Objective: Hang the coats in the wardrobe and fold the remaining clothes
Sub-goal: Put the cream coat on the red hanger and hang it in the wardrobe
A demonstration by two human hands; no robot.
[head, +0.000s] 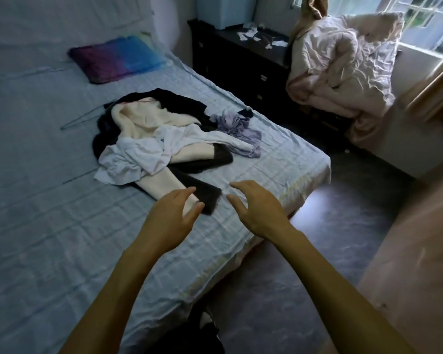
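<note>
A heap of clothes lies on the blue bed [49, 200]: a cream coat with dark cuffs [164, 185], a white shirt [136, 159], a black garment [179, 100] and a lilac garment [241, 129]. A thin wire hanger [85, 118] lies left of the heap. My left hand [172, 213] hovers over the coat's near sleeve cuff [210, 198], fingers loosely spread, holding nothing. My right hand [256, 205] hovers just right of that cuff above the sheet, fingers relaxed and empty.
A purple-blue pillow [113, 57] lies at the bed's head. A dark dresser [241, 60] stands behind the bed, with a pink duvet [343, 72] piled beside it under the window. Grey floor [317, 251] runs along the bed's right edge.
</note>
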